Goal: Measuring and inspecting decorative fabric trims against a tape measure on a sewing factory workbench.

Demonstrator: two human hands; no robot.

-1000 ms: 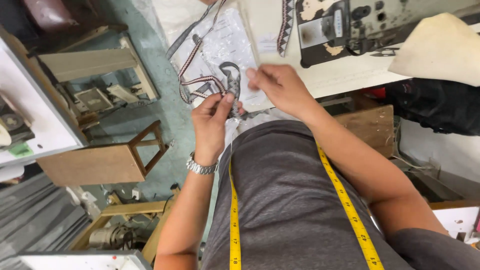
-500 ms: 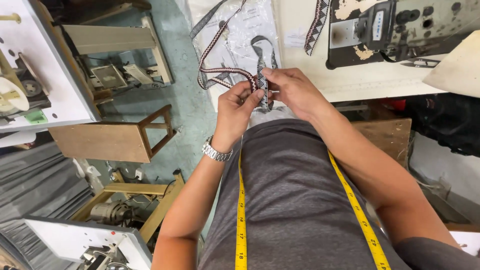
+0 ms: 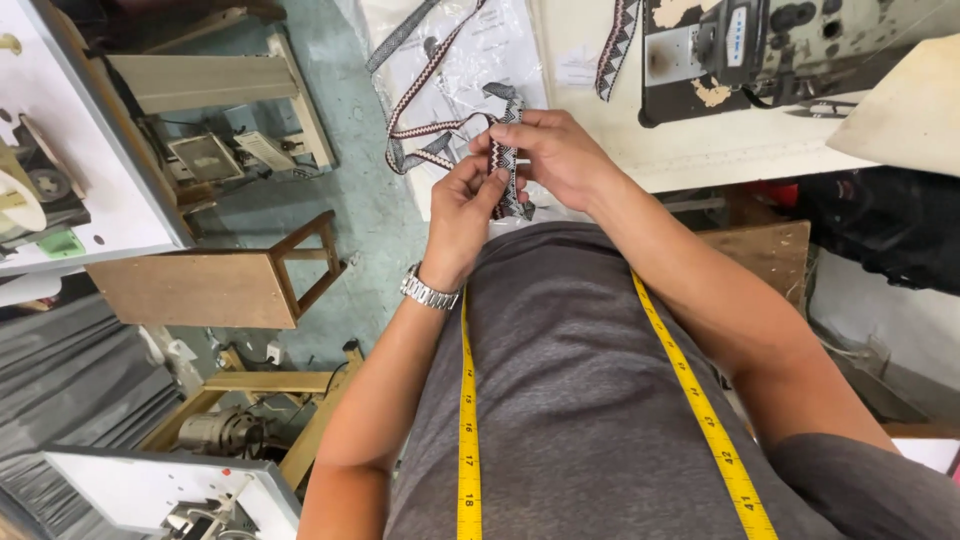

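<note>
A narrow woven ribbon (image 3: pixel 430 130) with a zigzag pattern in black, white and red hangs in loops in front of my chest. My left hand (image 3: pixel 462 210), with a metal watch on its wrist, pinches the ribbon from below. My right hand (image 3: pixel 560 155) grips the same ribbon from above, so a short upright stretch runs between the two hands. The hands touch each other around it. A yellow tape measure (image 3: pixel 468 420) hangs round my neck over a grey shirt.
A sewing machine (image 3: pixel 770 45) stands on a pale table (image 3: pixel 700 160) at the top right, with another ribbon piece (image 3: pixel 615 45) beside it. Clear plastic wrapping (image 3: pixel 470 50) lies behind the ribbon. A wooden stool (image 3: pixel 215 280) stands on the floor at left, beside more machine tables.
Both hands have come closer to my chest and drawn together on the ribbon. The view has tilted, so the table and machine sit higher and further right.
</note>
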